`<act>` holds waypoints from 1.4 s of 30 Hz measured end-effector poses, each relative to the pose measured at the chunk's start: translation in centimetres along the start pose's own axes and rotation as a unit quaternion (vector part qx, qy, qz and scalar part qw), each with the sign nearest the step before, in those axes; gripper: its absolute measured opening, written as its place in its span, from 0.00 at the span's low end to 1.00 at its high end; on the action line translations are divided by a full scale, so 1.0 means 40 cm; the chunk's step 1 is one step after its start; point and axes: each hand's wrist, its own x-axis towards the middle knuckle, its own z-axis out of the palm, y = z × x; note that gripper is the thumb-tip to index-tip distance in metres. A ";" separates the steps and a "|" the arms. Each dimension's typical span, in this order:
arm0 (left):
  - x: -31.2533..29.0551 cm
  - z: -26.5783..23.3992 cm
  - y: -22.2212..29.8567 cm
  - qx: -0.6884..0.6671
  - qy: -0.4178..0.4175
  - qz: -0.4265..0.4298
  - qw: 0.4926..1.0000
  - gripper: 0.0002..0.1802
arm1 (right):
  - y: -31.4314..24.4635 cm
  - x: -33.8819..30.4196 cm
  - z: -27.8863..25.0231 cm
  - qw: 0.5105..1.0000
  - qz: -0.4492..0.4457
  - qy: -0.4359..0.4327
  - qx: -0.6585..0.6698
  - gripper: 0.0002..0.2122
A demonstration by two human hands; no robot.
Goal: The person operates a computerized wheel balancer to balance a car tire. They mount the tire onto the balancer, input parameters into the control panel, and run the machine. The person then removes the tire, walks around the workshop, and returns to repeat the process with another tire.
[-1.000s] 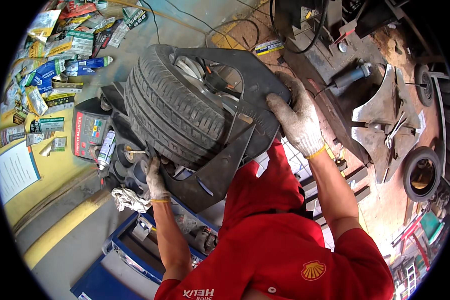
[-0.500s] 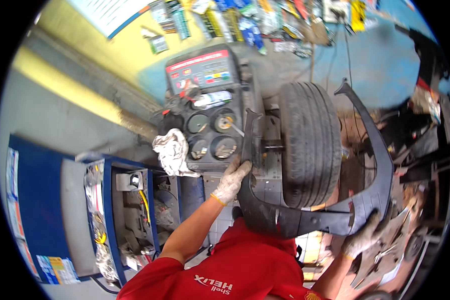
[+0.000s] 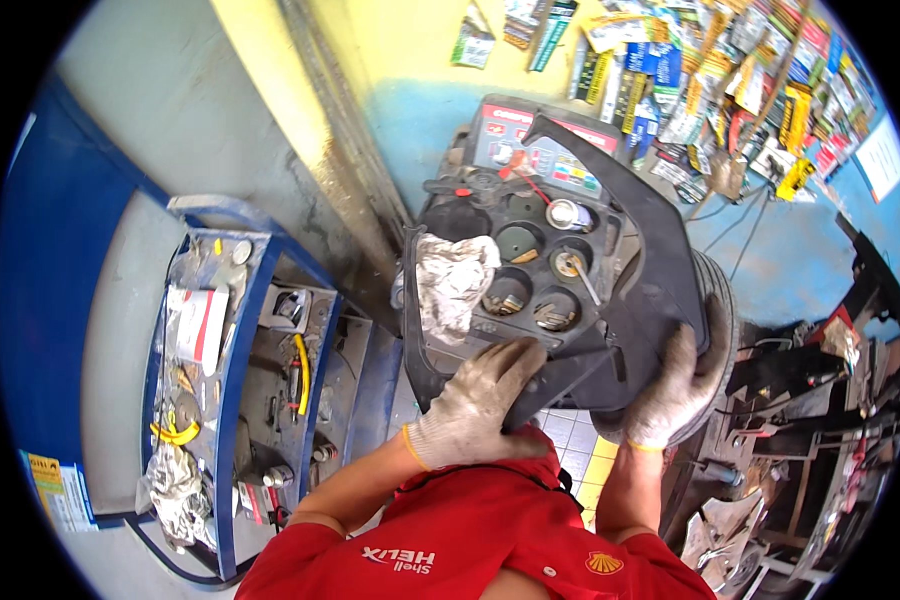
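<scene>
Both my hands, in off-white work gloves, hold a large black U-shaped plastic panel [image 3: 660, 245] in front of me. My left hand [image 3: 485, 400] is closed on its near edge, left of the middle. On the right, my right hand [image 3: 675, 390] grips its outer edge, thumb and fingers apart around it. One arm of the panel rises across a wheel balancer [image 3: 490, 175]; the other, thinner arm reaches up at the balancer tray's left. Partly hidden behind the panel and my right hand is a tire [image 3: 722, 290].
A white stained rag [image 3: 455, 280], a spray can [image 3: 568, 213] and round bins of small weights lie on the balancer tray. A blue tool cart [image 3: 245, 400] stands at the left. Metal parts [image 3: 725, 535] clutter the right; hanging packets [image 3: 660, 75] cover the back wall.
The panel has swung left, from around the tire to over the balancer tray, with both hands still on it. My view has turned left too.
</scene>
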 end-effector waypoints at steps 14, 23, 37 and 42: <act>-0.007 -0.271 -0.153 -0.266 0.179 -0.253 0.913 0.50 | 0.209 0.035 0.174 0.911 0.165 -0.378 0.016 0.27; 0.079 -0.396 -0.636 -0.346 0.242 -0.268 0.866 0.47 | 0.284 0.109 0.099 0.953 0.187 -0.207 -0.118 0.21; 0.226 -0.109 -1.403 -0.350 0.039 -0.457 0.817 0.44 | 0.308 -0.029 0.154 0.943 0.209 -0.045 -0.256 0.19; 0.239 -0.054 -1.505 -0.306 0.002 -0.464 0.831 0.39 | 0.324 -0.072 0.125 0.930 0.242 -0.035 -0.275 0.19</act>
